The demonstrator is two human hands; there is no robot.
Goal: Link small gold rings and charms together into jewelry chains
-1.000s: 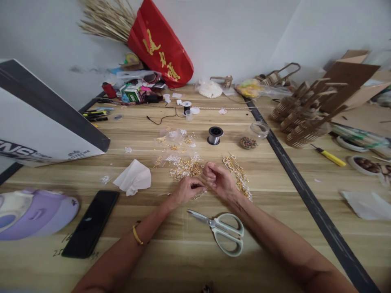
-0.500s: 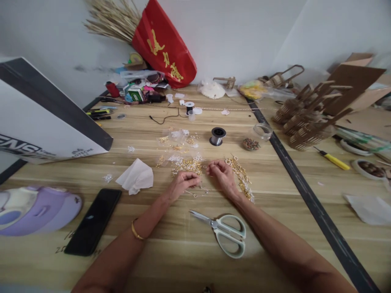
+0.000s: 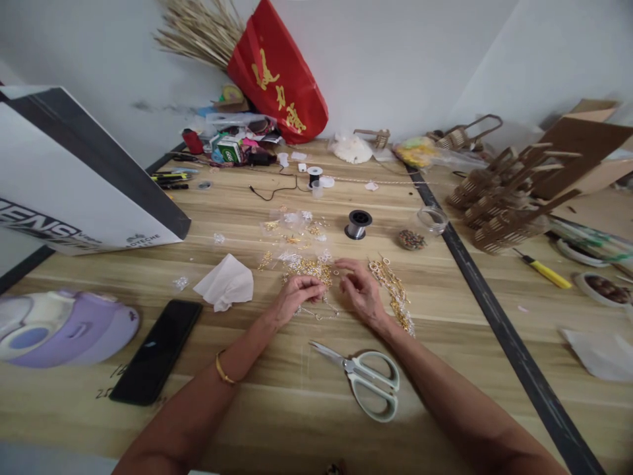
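My left hand (image 3: 300, 295) is closed in a pinch at one end of a thin silvery beaded chain (image 3: 319, 317), whose rest lies in a loop on the wooden table. To its right, my right hand (image 3: 362, 289) has thumb and fingers apart, with nothing visible between them. Just beyond the hands is a pile of gold and silver beads (image 3: 311, 267). A small ring (image 3: 335, 272) lies near my right fingertips. Gold and silver chains (image 3: 393, 290) are bunched beside my right wrist. White-handled scissors (image 3: 363, 382) rest between my forearms, blades partly apart.
A spool of wire (image 3: 357, 225) and a jar of mixed beads (image 3: 413, 238) stand farther back. Left are a white tissue (image 3: 225, 284), a black phone (image 3: 156, 351) and a large box (image 3: 89, 178). Small baskets (image 3: 504, 198) and a yellow-handled tool (image 3: 548, 270) are at right.
My right hand's fingers have spread from a pinch. My left hand keeps its pinch in nearly the same place. The whole view has shifted slightly.
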